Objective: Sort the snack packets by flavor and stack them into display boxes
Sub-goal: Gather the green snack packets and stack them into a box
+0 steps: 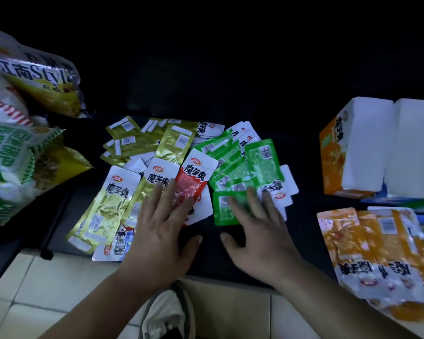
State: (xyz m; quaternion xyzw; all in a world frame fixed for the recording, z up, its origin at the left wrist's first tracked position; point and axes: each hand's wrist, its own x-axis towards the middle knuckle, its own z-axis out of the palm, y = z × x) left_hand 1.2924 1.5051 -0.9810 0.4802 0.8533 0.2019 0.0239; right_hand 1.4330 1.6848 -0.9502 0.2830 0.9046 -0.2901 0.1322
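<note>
Snack packets lie spread on a dark surface. Several gold packets [135, 143] sit at the centre left and several green packets [233, 162] at the centre right. A red packet [194, 177] lies between them. My left hand [162, 231] lies flat with straight fingers on the gold and red packets. My right hand [257, 228] lies flat with spread fingers on a green packet [223, 211]. Several orange packets [377, 255] are stacked at the right. An open orange and white display box [367, 148] stands behind them.
Large snack bags [22, 113] are piled at the left edge. The dark surface [206, 260] ends near me, above a pale tiled floor [47, 302]. A shoe [167, 311] shows below, between my forearms. The background is dark.
</note>
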